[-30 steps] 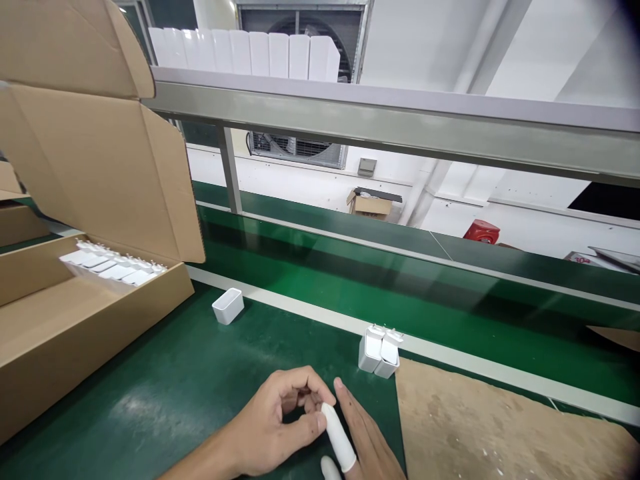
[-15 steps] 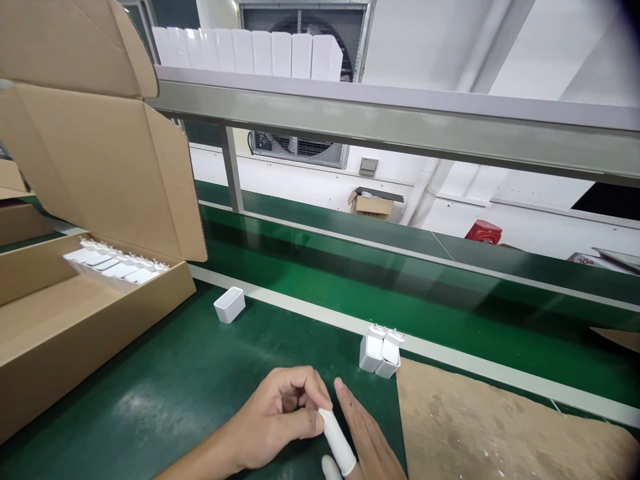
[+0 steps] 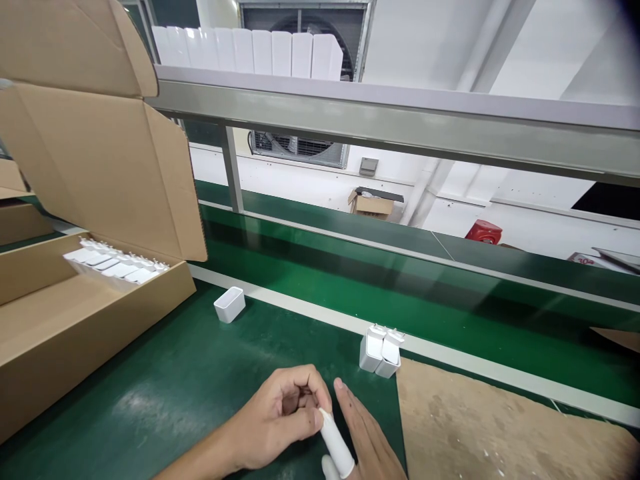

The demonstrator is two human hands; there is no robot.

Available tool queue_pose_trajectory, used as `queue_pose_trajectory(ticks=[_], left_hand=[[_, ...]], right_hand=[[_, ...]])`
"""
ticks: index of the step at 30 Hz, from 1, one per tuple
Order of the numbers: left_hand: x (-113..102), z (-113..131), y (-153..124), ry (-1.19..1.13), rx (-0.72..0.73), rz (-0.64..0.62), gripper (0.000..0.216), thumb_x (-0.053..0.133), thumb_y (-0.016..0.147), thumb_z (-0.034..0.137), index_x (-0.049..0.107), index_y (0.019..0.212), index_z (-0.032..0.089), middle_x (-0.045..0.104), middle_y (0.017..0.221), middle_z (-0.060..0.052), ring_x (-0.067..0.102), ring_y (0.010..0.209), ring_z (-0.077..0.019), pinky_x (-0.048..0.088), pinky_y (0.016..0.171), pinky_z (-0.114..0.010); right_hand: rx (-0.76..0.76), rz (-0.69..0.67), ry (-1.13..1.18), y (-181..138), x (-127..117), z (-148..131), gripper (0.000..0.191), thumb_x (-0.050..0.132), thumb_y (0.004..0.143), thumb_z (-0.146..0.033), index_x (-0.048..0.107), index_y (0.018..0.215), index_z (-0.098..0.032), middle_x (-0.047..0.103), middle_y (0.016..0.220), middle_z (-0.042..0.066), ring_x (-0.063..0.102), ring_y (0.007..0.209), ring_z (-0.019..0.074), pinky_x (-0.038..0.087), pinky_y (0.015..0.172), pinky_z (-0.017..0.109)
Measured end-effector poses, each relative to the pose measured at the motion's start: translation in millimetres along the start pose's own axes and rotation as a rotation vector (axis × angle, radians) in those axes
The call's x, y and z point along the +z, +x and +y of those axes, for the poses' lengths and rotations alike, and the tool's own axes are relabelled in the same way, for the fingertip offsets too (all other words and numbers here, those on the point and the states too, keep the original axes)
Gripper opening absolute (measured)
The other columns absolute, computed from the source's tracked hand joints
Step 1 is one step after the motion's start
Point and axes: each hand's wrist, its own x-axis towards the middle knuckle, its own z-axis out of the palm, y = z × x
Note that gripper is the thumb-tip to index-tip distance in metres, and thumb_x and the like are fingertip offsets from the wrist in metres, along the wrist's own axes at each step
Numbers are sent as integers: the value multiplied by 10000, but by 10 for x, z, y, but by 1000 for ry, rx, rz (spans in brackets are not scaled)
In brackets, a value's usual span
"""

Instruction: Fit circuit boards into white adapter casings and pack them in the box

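At the lower middle, my left hand [image 3: 283,413] is closed, its thumb and forefinger pinching the tip of a white finger cot [image 3: 337,443]. The cot sits on a finger of my right hand [image 3: 373,430], whose other visible fingers are stretched out straight. A second white-covered fingertip [image 3: 329,468] shows at the bottom edge. Just beyond my right hand stand two white rectangular cases [image 3: 380,353] side by side, with white parts poking out of their tops. One hollow white case [image 3: 230,305] stands farther left on the green work surface [image 3: 200,360].
An open cardboard box [image 3: 125,300] at left holds a row of white pieces [image 3: 117,261]. At right lies a worn brown board [image 3: 500,420]. A green conveyor belt [image 3: 350,273] runs behind, beneath a raised shelf [image 3: 400,113] lined with white cases [image 3: 280,53].
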Motion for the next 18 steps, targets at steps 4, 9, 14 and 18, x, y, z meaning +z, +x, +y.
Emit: queue_pose_trajectory(ticks=[4,9,14,18], left_hand=[[-13,40,14,-10,-79,-39,388,791,878,497,695,958,130,607,772,-24,486,654,-120,372,631,-252],[-21,28,44,-86,-108,-37,315,822,830,409,713,870,117,656,777,-53,573,657,-145,432,641,-266],[-7,14,60,-222,-67,-28,80,713,674,110,744,745,132,678,772,-46,587,680,-154,437,644,-266],[-12,-2,64,-205,-54,3,182,641,581,45,754,685,142,707,769,-42,585,693,-159,429,644,-269]], right_hand=[[-55,30,-28,33,-51,12,725,401,1072,-158,2,1664,-290,564,1518,50,635,1300,287,613,1041,394],[-164,93,-159,78,-121,21,707,393,1075,-165,10,1669,-189,591,1479,67,645,1283,276,618,1034,365],[-207,211,-226,73,-117,43,654,421,1036,-175,211,1656,-151,594,1482,53,655,1279,265,619,1022,332],[-231,227,-252,63,-139,69,598,456,973,-148,450,1572,-156,574,1505,16,664,1273,242,619,1018,310]])
